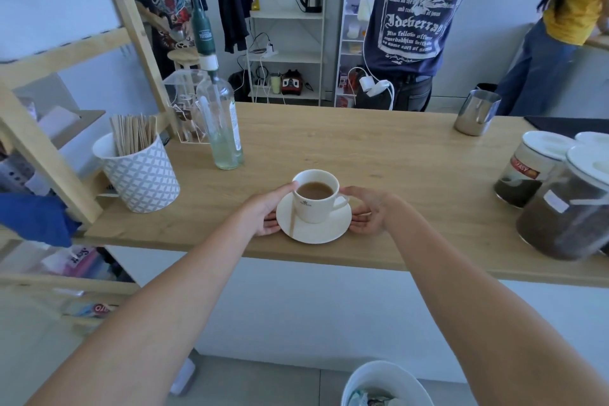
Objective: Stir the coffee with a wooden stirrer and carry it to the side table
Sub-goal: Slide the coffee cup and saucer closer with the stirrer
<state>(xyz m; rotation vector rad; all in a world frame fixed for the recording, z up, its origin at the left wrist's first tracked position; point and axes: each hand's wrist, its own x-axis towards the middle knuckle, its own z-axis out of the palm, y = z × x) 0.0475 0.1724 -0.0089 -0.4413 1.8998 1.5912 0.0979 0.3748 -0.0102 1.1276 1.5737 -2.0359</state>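
Observation:
A white cup (314,208) of milky coffee (313,189) stands on a white saucer (316,234) near the front edge of the wooden counter (395,168). A wooden stirrer (292,219) lies on the saucer's left side, beside the cup. My left hand (263,211) holds the saucer's left rim, its thumb up against the cup and its fingers at the rim's underside. My right hand (370,211) holds the right rim in the same way, with the thumb near the cup's handle. The saucer looks to be resting on the counter.
On the left stand a patterned pot (141,175) of stirrers, a glass bottle (224,128) and a wooden shelf frame (43,148). A steel pitcher (476,114) and two coffee jars (566,208) are on the right. People (412,20) stand behind the counter. A white bin (385,386) is on the floor.

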